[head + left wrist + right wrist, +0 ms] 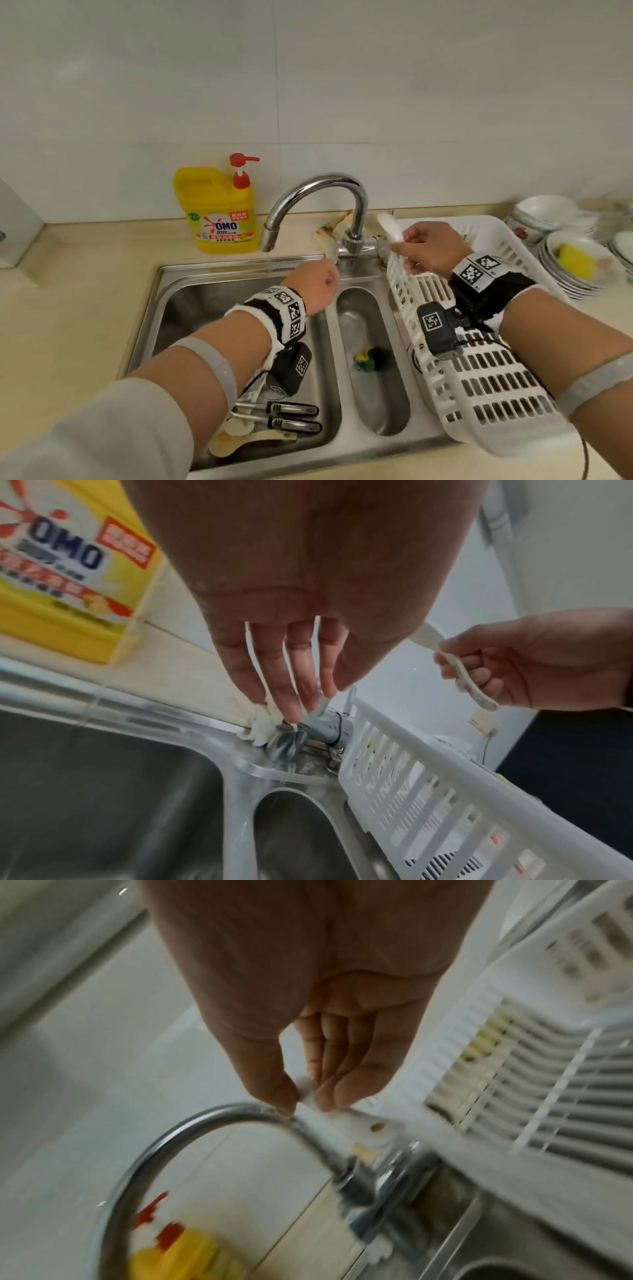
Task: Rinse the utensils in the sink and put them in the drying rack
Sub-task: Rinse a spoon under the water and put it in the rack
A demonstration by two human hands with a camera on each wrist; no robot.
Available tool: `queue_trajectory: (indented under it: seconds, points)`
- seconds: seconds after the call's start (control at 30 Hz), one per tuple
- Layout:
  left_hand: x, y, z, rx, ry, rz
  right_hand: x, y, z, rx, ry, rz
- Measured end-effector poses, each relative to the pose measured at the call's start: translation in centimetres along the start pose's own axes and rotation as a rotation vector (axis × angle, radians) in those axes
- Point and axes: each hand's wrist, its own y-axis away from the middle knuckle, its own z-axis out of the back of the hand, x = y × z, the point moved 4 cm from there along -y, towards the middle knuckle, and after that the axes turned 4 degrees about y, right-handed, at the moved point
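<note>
My right hand pinches the handle of a white plastic spoon over the near-left corner of the white drying rack; the spoon shows again in the left wrist view, and its handle in the right wrist view. My left hand hovers with straight fingers over the back rim of the sink, close to the tap base, holding nothing. A thin stream runs from the tap spout. Several utensils lie in the sink's front corner.
A yellow detergent bottle stands behind the sink. A rag lies by the tap. Stacked bowls and plates with a yellow sponge sit right of the rack. A scrubber lies in the small middle basin.
</note>
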Motion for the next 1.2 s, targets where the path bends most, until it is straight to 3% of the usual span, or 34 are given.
queue_trajectory:
  seconds: [0.17,0.3,0.43,0.8,1.0,1.2]
  points:
    - [-3.4,-1.6,-2.9,-0.027,-0.167,0.009,-7.8,-3.0,3.7,0.037,0.153,-0.133]
    - [-5.5,-2.8,-5.3,-0.018,-0.297,0.081,-14.1,-4.7,1.5,0.164,0.277,-0.197]
    - [-5.9,-3.2,-6.9,-0.005,-0.252,0.154,-17.1,-6.3,-2.0,0.267,0.299,-0.204]
    - [-5.0,-3.1,-7.2,-0.067,-0.172,0.334,-18.1,-8.5,-6.4,0.216,0.418,-0.1]
    - [-4.7,-2.9,-7.2,-0.048,-0.164,0.329,-18.1,-8.0,-6.6,0.242,0.39,-0.068]
    - [-4.4,-2.4,-7.3,-0.04,-0.159,0.313,-18.5,-7.4,-5.5,0.287,0.331,-0.131]
